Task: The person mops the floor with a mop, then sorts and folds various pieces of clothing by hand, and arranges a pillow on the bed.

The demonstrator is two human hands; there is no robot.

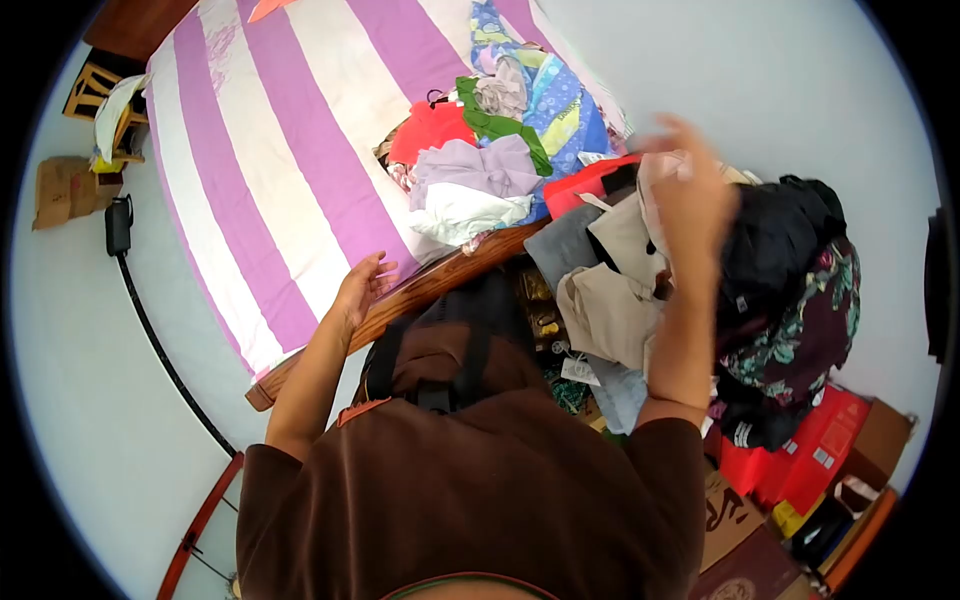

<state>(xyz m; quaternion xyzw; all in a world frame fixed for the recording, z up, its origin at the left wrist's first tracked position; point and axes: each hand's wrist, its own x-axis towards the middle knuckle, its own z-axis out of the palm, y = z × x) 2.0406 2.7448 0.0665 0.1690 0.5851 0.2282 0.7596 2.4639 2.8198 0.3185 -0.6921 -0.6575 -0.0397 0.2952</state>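
My left hand hovers by the wooden bed edge, its fingers apart and holding nothing. To the right, my right hand is raised over a heap of clothes and smeared by motion, so its grip does not show clearly. Near it lie a pale pink cloth, a beige garment and a black garment. On the bed is a pile with a lavender garment, a white cloth, a red piece and a blue patterned cloth.
A purple-and-white striped sheet covers the bed. At right, a dark floral garment hangs above red boxes and a cardboard box. A carton and a wooden chair stand far left.
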